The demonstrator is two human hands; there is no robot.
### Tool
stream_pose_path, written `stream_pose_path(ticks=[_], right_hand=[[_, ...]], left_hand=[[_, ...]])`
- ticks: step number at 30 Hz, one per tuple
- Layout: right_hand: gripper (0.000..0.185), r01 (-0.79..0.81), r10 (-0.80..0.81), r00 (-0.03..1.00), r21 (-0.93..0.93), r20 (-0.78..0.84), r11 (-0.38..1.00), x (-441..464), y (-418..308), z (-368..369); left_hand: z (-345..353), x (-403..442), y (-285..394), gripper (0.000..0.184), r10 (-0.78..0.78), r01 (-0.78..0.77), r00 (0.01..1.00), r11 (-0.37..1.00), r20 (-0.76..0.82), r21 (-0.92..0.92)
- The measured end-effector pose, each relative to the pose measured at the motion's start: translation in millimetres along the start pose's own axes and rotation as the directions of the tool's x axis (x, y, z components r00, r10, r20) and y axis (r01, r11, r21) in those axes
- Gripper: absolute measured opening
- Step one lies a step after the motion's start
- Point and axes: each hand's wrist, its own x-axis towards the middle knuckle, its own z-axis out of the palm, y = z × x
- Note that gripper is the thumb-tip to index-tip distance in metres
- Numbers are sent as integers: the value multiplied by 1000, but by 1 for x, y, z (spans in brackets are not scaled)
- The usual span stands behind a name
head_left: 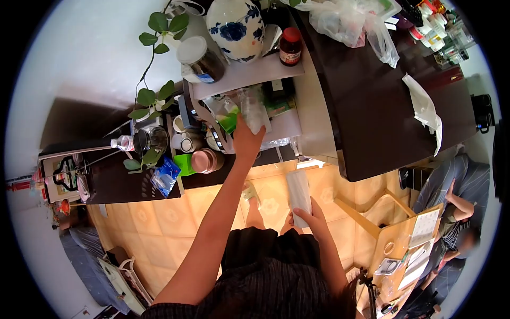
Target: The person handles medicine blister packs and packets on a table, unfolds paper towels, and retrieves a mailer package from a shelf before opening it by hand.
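My left hand [248, 139] reaches into an open shelf compartment [287, 123] of the cabinet, its fingers closed on a crumpled clear plastic bag [252, 103]. What the bag holds I cannot make out. A bright green item [229, 122] lies right beside these fingers. Low in front of my body, my right hand [313, 217] is wrapped round the lower end of a long white packet [298, 191], held out over the floor. Its contents are hidden.
Above the compartment stand a blue-and-white porcelain jar [235, 29], a lidded jar [201, 58] and a red-capped bottle [290, 48]. A dark tabletop [366, 106] juts out at right. A wooden folding table [390, 250] stands lower right, with a person [459, 226] beyond it.
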Motion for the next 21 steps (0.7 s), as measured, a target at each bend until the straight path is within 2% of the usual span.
stream_pose_path(ticks=[3,5,6,7,8,10,13,16,19,21], right_hand=[[47,53,-51,998,77,-22,996,8,3,6],[53,56,-55,998,200,-9,978,16,6,4],[57,55,-57,998,260,-1,964,19,7,3],[58,41,-54,998,280,40,959,23,4,3],[59,25,-51,995,298,80,954,25,1,4],[61,-9,-40,989,324,145,946,31,3,2],[64,-55,-3,985,337,170,940,42,17,-2],[69,-87,48,989,294,139,952,45,27,-5],[71,-77,56,993,209,101,975,46,43,-13],[68,-38,34,999,108,34,993,46,58,-22]], left_hand=[[-28,-33,12,84,-35,85,985,951,169,-298],[-44,-68,24,81,-68,175,957,909,282,-377],[-44,-90,17,83,9,96,961,926,277,-365],[-55,-109,26,86,-33,158,935,930,352,-332],[-54,-127,24,88,4,183,918,881,396,-435],[-66,-154,29,88,11,217,846,906,533,-363],[-62,-176,21,89,216,-8,859,912,464,-410],[-63,-181,16,89,24,300,808,843,588,-446],[-45,-187,-2,90,-87,330,802,889,591,-317],[-35,-183,-5,90,-255,560,674,788,693,-256]])
